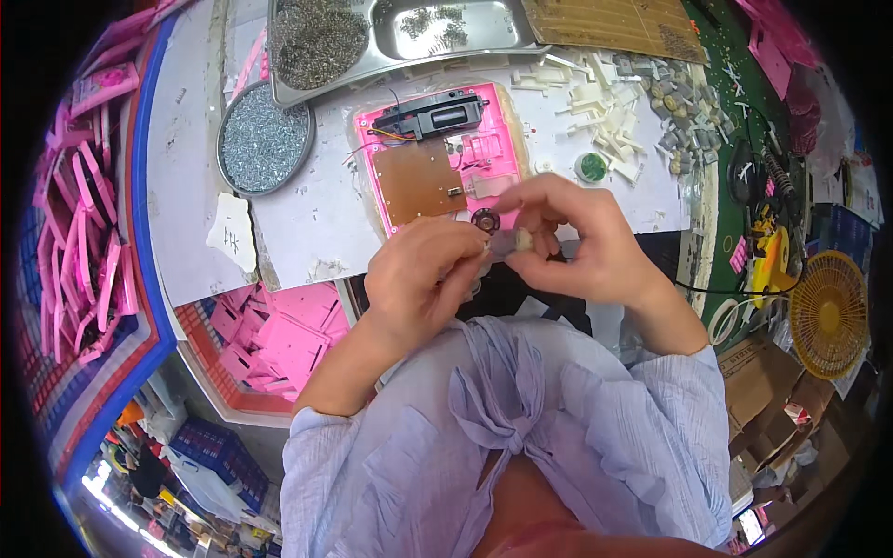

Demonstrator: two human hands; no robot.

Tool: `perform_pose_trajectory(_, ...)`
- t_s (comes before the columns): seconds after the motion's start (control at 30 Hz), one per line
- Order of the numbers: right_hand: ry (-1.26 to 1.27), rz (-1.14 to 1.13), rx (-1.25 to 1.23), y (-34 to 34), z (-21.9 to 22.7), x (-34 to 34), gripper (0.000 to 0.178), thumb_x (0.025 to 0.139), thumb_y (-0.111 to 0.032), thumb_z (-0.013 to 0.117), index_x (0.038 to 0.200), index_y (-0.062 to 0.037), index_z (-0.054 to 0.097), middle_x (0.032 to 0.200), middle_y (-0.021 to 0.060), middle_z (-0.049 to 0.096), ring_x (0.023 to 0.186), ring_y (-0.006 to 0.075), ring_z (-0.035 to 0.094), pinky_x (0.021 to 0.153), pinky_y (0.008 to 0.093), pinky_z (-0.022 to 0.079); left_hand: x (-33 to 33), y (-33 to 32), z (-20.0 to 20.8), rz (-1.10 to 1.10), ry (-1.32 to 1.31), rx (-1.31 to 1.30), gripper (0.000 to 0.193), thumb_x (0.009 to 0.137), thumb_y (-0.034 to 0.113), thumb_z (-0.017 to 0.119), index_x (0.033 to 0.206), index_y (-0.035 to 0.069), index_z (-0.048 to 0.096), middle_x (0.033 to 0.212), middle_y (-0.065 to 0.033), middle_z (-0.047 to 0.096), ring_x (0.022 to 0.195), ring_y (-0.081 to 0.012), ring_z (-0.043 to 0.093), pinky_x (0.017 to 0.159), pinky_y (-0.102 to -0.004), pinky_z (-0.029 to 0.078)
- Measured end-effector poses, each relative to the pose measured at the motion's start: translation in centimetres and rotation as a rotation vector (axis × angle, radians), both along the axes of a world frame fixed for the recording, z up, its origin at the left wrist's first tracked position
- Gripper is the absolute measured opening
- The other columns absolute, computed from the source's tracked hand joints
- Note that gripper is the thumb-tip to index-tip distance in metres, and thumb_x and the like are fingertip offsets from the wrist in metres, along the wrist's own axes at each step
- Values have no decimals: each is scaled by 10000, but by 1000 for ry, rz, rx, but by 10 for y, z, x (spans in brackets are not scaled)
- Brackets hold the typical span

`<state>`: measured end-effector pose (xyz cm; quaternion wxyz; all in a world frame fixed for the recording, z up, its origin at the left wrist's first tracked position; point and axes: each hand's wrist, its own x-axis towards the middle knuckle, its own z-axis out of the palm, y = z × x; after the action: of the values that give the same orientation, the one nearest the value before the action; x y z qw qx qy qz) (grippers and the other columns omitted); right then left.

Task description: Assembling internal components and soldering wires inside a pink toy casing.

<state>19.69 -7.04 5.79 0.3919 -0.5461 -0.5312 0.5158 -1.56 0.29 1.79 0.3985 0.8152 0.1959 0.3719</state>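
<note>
— What were your fingers doing just then?

— My left hand [423, 279] and my right hand [577, 242] had met above the near edge of the table. The fingertips of both were pressed together around a small grey part [510, 242], pinching it from either side. Neither hand was spread; the fingers were curled in tight. I could not tell the part's exact shape, as my fingers hid most of it.

— And what lay just beyond them?

— A pink plastic housing [484, 149], lying open on the white table top [307, 223], with a brown circuit board [419, 179] in it, a black block [437, 113] at its far end and a small round black speaker [485, 219] at its near edge, just beside my fingers.

— Farther out?

— To the left, a round metal dish [263, 139] of small screws, and behind it a steel tray [391, 42] with more bits in its compartments. To the right, loose white plastic pieces [605, 121] and a small green disc [592, 167]. Below the table on my left stood a red crate [200, 349] of pink shells, and a blue-rimmed bin [153, 279] of more pink parts. A yellow fan [828, 312] sat low on my right, beside cardboard boxes [758, 381].
</note>
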Motion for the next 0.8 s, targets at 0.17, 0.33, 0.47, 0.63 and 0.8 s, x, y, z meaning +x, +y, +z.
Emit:
perform_pose_trajectory(0.17, -270, 105, 543, 2, -14, 4, 410, 701, 42, 767, 1089, -42, 664, 862, 79, 678, 728, 245, 668, 646, 318, 537, -3, -3, -5, -22, -14, -236, 223, 795, -50, 756, 975, 17, 643, 993, -146, 721, 869, -295, 708, 770, -358, 557)
perform_pose_trajectory(0.33, -372, 129, 672, -2, -23, 4, 407, 693, -7, 780, 1071, -85, 652, 957, 71, 668, 832, 283, 672, 672, 363, 563, -1, 4, 3, -101, 74, -183, 151, 833, -60, 710, 933, -4, 611, 1038, -158, 681, 946, -240, 657, 851, -341, 521)
perform_pose_trajectory(0.47, -407, 120, 699, -4, -26, 5, 398, 693, -42, 788, 1061, -108, 652, 1006, 68, 658, 878, 277, 672, 690, 374, 571, -1, 1, -1, -37, 40, -143, 160, 821, -47, 737, 935, 5, 638, 1077, -157, 639, 937, -238, 638, 834, -326, 510)
perform_pose_trajectory(0.63, -388, 77, 692, -8, -35, 8, 390, 698, -40, 785, 1059, -105, 654, 987, 73, 657, 865, 282, 674, 692, 371, 569, -1, -6, -4, 35, -33, -296, 143, 806, -54, 758, 922, 5, 700, 1096, -148, 598, 943, -225, 614, 832, -314, 498)
perform_pose_trajectory(0.8, -383, 33, 699, -13, -43, 16, 402, 702, -1, 785, 1071, -88, 650, 986, 90, 669, 829, 288, 672, 677, 371, 558, -1, 3, -1, 63, 10, -371, 135, 847, -9, 740, 981, -19, 725, 1042, -123, 614, 953, -208, 612, 830, -307, 490)
